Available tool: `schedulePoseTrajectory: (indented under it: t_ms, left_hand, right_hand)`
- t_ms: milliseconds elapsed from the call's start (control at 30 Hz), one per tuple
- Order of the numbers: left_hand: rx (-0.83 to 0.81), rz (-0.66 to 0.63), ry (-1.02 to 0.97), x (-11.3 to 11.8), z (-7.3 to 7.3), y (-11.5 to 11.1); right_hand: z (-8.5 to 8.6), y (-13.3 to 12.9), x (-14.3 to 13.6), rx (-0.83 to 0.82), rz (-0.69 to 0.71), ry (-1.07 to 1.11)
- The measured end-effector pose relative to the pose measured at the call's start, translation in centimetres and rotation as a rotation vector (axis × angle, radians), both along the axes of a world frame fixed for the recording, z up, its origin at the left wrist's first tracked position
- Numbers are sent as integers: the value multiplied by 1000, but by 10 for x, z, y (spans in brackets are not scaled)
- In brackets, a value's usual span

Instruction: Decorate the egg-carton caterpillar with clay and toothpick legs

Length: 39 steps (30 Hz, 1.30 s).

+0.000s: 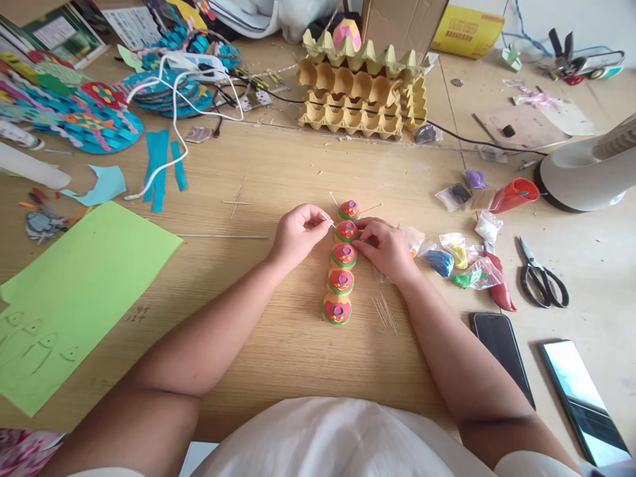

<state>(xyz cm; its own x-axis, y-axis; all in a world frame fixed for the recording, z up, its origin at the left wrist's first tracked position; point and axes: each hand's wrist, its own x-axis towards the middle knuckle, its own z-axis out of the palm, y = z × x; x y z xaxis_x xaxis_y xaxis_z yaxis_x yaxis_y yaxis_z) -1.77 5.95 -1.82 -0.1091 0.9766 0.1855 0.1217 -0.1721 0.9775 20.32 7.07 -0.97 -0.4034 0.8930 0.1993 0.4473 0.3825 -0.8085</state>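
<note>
Five-domed strip: straight out from the body it runs, mid-table, red tops, green rims, a blue ring on each dome, and two pale-tipped sticks slanting outward at the farthest one.
Bright-screened phone: nearest on the right, lying flat, light glaring off its glass.
Dark phone: just beside it, screen black, partly behind the right forearm.
Green paper: a big sheet over on the left, pencil outlines at its near end.
Loose toothpicks: spread in a little bunch, between the strip and the right forearm.
Scissors: dark handles toward us, blades pointing away, beyond the phones.
Clay bags: blue, yellow and green, clustered to the right of the right wrist.
Right hand: fingertips up against the right side of the second dome from the far end; whether they squeeze, I cannot tell.
Left hand: thumb and finger together, clamped on a thin pale stick, its tip right at the left side of that same dome!
Blue strips: flat on the left, white cable alongside.
Egg cartons: grouped at the far side, yellowish and brown.
</note>
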Motion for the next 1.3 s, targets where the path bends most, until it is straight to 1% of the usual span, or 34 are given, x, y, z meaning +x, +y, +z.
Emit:
schedulePoseTrajectory:
  t_ms: [600, 967, 1300]
  left_hand:
    - [25, 12, 59, 2, 2, -2]
    - [13, 22, 28, 4, 4, -3]
    - [11, 13, 28, 4, 2, -2]
  right_hand:
    - [1, 1, 0, 7, -5, -23]
    - [0, 1, 0, -3, -1, -12]
    - [0, 1, 0, -9, -6, -20]
